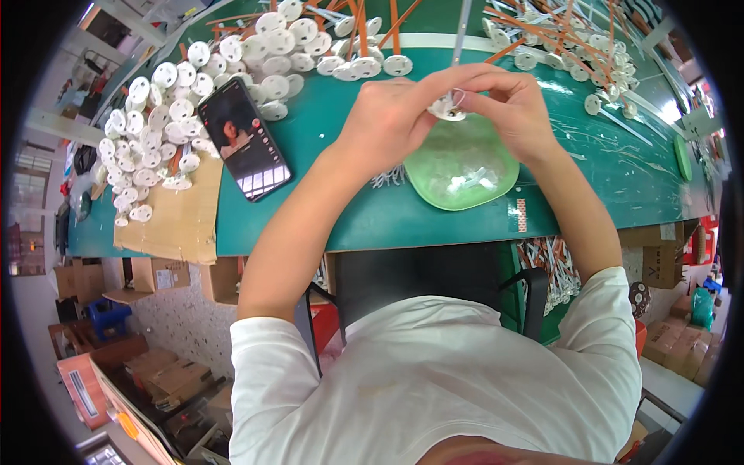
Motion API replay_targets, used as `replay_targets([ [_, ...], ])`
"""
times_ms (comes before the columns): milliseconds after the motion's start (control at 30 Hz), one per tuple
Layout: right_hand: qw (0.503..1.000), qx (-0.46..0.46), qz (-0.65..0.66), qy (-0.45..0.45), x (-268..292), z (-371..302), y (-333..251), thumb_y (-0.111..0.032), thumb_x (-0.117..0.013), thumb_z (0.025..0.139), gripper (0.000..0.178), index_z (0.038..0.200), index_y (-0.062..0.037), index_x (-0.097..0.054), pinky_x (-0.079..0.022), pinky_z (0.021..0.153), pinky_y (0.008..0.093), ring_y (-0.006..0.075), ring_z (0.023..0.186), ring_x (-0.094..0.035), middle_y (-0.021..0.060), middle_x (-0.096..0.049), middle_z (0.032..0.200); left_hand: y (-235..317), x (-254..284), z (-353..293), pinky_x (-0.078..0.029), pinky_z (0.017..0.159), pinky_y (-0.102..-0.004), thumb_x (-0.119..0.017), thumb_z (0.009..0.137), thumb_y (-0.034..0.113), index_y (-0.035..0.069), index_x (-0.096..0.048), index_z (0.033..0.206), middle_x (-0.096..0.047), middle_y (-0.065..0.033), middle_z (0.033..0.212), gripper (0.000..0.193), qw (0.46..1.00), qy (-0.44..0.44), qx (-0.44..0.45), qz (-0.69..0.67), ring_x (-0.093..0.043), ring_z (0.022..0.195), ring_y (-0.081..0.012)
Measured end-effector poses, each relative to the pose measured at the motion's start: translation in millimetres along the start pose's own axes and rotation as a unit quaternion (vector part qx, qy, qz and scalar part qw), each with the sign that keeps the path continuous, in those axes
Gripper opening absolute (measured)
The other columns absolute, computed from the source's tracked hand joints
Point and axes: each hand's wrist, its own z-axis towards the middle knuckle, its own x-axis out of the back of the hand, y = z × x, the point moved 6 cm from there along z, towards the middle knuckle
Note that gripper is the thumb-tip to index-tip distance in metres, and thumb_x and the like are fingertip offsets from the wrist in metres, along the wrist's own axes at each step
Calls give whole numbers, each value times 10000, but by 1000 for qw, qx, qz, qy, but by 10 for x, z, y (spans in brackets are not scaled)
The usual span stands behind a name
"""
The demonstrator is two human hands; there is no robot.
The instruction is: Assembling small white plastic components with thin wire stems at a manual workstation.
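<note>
Between my two hands, over the green table, is a small white disc piece (pixel 447 109) with a narrow grey strip (pixel 463 35) standing up from it. My left hand (pixel 387 116) is closed on this piece, its fingers reaching round the disc. At the disc's right edge, the thumb and forefinger of my right hand (pixel 518 108) are pinched together beside a thin pale loop; what they grip is too small to make out. Directly below both hands lies a light green shallow dish (pixel 457 190) with small clear or whitish bits in it.
Many white discs (pixel 159 116) are heaped at the left, partly on cardboard (pixel 186 217). A smartphone (pixel 246 143) with a lit screen lies beside them. More discs with orange and white strips (pixel 573 46) cover the back right. A green bin (pixel 550 271) of similar pieces stands below the table.
</note>
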Motion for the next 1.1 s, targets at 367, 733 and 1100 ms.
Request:
replay_targets([
  [367,985,43,-158,57,34,10,-83,-8,-677,896,101,963,33,-740,-549,800,279,150,938,-664,75,-705,1070,-25,-51,-61,-482,527,-326,-753,720,59,199,-750,1066,-730,-9,786,373,997,-9,-50,60,-643,598,-211],
  [733,888,227,-387,-100,-236,-84,-248,-162,-760,827,196,919,3,-709,-525,695,372,297,769,-650,136,-690,906,-369,-124,-96,-550,680,-277,-557,1030,134,30,-572,1165,-720,-110,869,171,896,57,233,-374,-666,722,-113],
  [1100,865,4,-369,-341,-332,-190,43,-57,-736,763,157,908,-5,-705,-514,704,370,289,776,-647,111,-682,856,-288,-239,-149,-546,691,-300,-511,1041,173,56,-514,1183,-731,-83,862,184,930,-59,253,-260,-699,751,-152],
])
